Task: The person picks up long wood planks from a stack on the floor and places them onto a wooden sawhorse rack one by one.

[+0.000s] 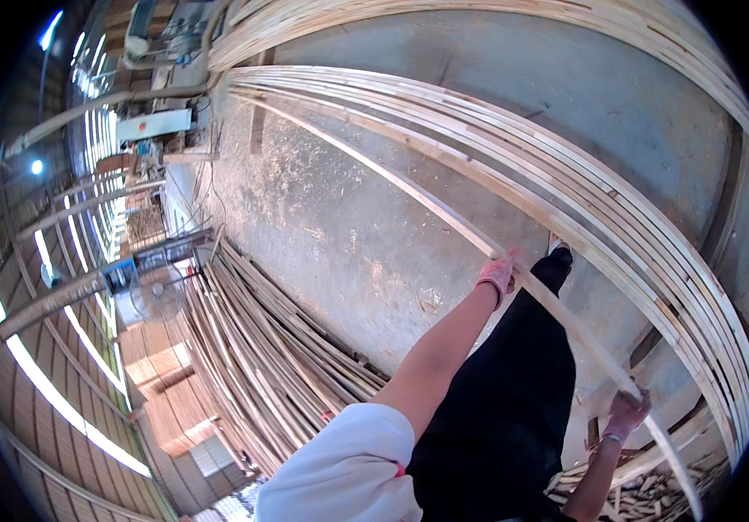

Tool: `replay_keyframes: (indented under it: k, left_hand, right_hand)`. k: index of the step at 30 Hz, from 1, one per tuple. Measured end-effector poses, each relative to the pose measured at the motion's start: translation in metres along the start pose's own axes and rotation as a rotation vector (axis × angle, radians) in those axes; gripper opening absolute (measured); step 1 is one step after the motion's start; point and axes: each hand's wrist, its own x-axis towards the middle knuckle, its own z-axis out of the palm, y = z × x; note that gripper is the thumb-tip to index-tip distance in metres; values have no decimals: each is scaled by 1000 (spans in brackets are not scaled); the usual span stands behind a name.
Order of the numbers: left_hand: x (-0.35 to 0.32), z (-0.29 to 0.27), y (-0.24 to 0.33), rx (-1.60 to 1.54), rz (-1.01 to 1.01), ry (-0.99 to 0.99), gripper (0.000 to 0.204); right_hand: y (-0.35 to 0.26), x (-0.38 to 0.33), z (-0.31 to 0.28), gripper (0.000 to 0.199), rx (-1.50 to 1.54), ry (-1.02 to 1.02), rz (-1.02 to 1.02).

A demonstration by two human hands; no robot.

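A long pale wooden strip (431,203) runs slantwise from the far left to the lower right, in front of my legs. My left hand (498,273), in a pink glove, is closed around it near the middle. Closer to its near end, my right hand (628,412) grips the same strip, also gloved in pink. The far end reaches toward a long row of similar strips (514,130) lying side by side, and the near end runs down toward the lower edge. Some fingers of each hand are hidden behind the strip.
Sawdust covers part of the concrete floor (340,217). Dark poles (261,348) lie piled at left, beside a fan (159,291) and stacked brown boards (170,404). More strips (514,9) lie at the far side. Wood scraps (653,500) are heaped at lower right.
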Motion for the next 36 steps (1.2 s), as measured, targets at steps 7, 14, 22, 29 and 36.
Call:
replay_keyframes:
  k: [7, 14, 22, 29, 36]
  left_hand:
    - [-25, -70, -54, -115, 131, -35, 13]
    - [-123, -104, -112, -864, 194, -272, 33]
    - [-196, -106, -165, -1027, 104, -402, 60]
    - [-193, -120, -166, -1089, 70, -1037, 45]
    - [-234, -108, -147, -1056, 139, -1246, 28]
  right_hand:
    - [21, -78, -83, 31, 45, -543, 141]
    - [-61, -240, -172, 27, -1348, -350, -809]
    - [-172, -316, -179, 59, -2648, -139, -862]
    - [-221, -291, -224, 29, -2628, -28, -799]
    - [-239, -280, -215, 24, -2420, 173, -2174]
